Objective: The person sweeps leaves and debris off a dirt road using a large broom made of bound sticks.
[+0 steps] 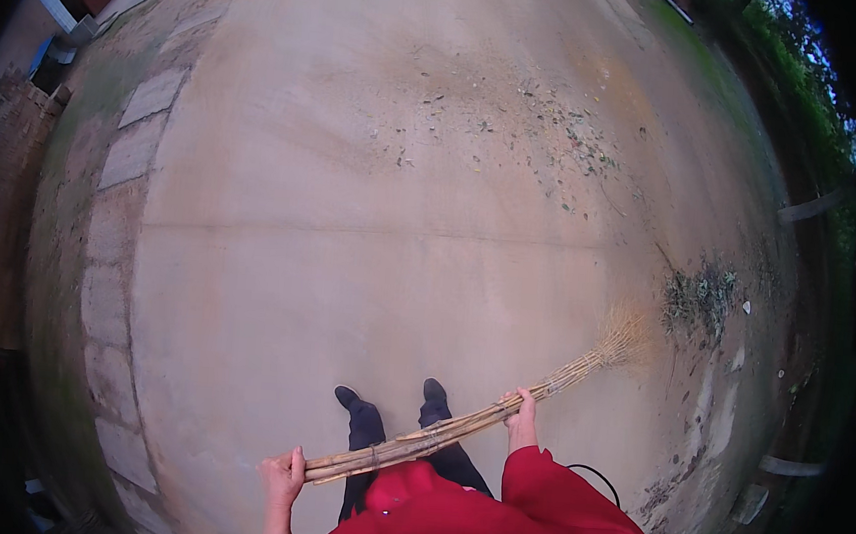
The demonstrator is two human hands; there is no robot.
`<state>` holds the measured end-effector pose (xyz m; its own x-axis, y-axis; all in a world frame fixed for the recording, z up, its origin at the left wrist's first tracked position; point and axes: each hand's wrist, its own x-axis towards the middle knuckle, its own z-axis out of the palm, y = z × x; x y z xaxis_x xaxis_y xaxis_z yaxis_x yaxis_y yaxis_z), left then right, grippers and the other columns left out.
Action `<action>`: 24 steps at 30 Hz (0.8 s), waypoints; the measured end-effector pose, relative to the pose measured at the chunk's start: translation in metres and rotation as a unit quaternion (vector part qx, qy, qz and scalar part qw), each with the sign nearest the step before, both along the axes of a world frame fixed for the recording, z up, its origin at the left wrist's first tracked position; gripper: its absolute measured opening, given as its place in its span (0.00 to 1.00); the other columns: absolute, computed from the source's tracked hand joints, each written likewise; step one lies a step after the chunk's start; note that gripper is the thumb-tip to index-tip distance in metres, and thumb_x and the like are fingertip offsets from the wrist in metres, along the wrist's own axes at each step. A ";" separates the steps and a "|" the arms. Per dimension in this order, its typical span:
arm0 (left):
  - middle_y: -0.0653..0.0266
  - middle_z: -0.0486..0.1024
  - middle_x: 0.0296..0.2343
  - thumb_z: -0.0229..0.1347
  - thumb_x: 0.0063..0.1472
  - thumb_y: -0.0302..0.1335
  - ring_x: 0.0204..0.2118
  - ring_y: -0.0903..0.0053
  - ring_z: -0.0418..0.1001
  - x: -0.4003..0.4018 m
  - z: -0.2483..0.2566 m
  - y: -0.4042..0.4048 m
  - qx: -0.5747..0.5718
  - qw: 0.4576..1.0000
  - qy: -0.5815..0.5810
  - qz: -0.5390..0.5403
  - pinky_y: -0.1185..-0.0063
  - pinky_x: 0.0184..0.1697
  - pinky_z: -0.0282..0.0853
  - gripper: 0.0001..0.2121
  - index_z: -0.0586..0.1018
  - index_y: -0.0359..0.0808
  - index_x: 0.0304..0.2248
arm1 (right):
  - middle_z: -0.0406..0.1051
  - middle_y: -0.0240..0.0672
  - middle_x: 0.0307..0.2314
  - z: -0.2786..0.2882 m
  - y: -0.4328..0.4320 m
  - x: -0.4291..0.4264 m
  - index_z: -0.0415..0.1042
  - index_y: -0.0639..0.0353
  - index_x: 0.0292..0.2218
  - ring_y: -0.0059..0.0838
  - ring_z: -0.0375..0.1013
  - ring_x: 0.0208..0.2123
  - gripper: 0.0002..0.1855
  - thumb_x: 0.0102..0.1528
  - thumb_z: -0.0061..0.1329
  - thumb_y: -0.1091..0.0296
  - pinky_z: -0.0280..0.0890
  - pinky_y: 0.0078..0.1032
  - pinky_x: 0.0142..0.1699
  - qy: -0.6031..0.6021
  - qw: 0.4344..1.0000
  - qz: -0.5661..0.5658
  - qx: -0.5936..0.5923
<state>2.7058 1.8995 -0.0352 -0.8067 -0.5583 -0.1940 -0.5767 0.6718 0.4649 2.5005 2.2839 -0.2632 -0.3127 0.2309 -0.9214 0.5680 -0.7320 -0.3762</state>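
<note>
A long broom of bundled thin canes or twigs [454,430] lies slantwise across the front of my body. My left hand [283,474] grips the butt end of its handle, low and left of centre. Farther along the bundle, my right hand [521,410] is closed around it, closer to the bristles. The splayed brush end [625,339] points up to the right, over the concrete near the paving's right edge; whether it touches the ground I cannot tell. Fallen leaves and bits of debris [574,147] are scattered on the concrete ahead, toward the right.
A heap of leafy twigs [700,295] sits at the right edge of the concrete [284,294]. Along the left runs a row of paving slabs [107,304], with a brick wall or stack [5,133] beyond. Green plants grow at the far right. My dark shoes [434,390] stand on the concrete.
</note>
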 end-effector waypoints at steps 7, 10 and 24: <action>0.56 0.56 0.04 0.44 0.53 0.30 0.06 0.75 0.55 0.145 -0.013 -0.055 0.042 0.968 0.020 0.245 0.75 0.13 0.49 0.18 0.65 0.28 0.09 | 0.64 0.42 0.15 -0.017 -0.183 0.001 0.58 0.64 0.26 0.36 0.67 0.14 0.11 0.40 0.48 0.76 0.65 0.31 0.18 0.001 0.985 0.175 -0.008; 0.57 0.57 0.04 0.43 0.54 0.30 0.07 0.79 0.56 0.211 -0.034 -0.047 0.034 0.936 0.015 0.350 0.76 0.13 0.50 0.19 0.66 0.27 0.10 | 0.64 0.41 0.14 -0.024 -0.260 0.001 0.58 0.64 0.27 0.35 0.67 0.15 0.10 0.42 0.47 0.76 0.66 0.30 0.18 0.016 0.956 0.294 0.013; 0.56 0.67 0.17 0.42 0.55 0.42 0.20 0.71 0.65 0.251 0.018 0.049 0.024 0.747 -0.258 0.612 0.73 0.21 0.60 0.18 0.73 0.33 0.28 | 0.65 0.39 0.19 0.020 -0.577 0.052 0.58 0.69 0.29 0.29 0.69 0.18 0.15 0.41 0.49 0.75 0.66 0.24 0.20 0.093 0.733 0.673 -0.012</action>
<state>2.9566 1.9488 -0.0167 0.4922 -0.7984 -0.3470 -0.8558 -0.5167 -0.0250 2.5521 1.7069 -0.2433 -0.3635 -0.4175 -0.8328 0.7224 0.4383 -0.5349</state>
